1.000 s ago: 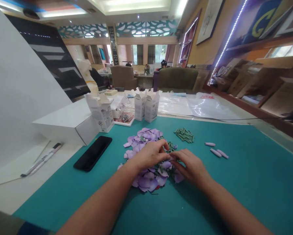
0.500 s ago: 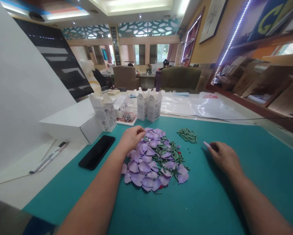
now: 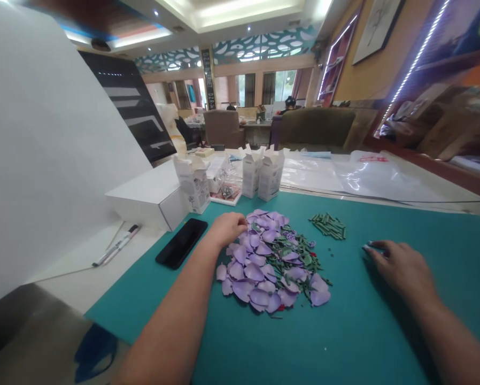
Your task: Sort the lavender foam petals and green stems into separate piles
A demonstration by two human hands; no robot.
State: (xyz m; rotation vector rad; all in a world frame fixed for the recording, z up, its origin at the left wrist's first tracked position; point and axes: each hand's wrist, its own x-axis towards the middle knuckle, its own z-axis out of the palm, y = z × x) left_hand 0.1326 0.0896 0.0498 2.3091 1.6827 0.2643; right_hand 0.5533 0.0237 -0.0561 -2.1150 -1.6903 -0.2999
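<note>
Left fingers (image 3: pixel 234 224) rest beside heaped lilac petals (image 3: pixel 254 272) flecked with green.

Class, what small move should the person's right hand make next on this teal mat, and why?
Probably slide the right hand left to the small heap of thin green strips: they lie nearest it on the teal mat, while the left hand rests at the edge of the lilac petal pile.

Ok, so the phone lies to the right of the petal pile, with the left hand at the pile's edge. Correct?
No. The head view shows the black phone lying to the left of the purple petal pile, not the right. The left hand is at the pile's edge, as you said.
</note>
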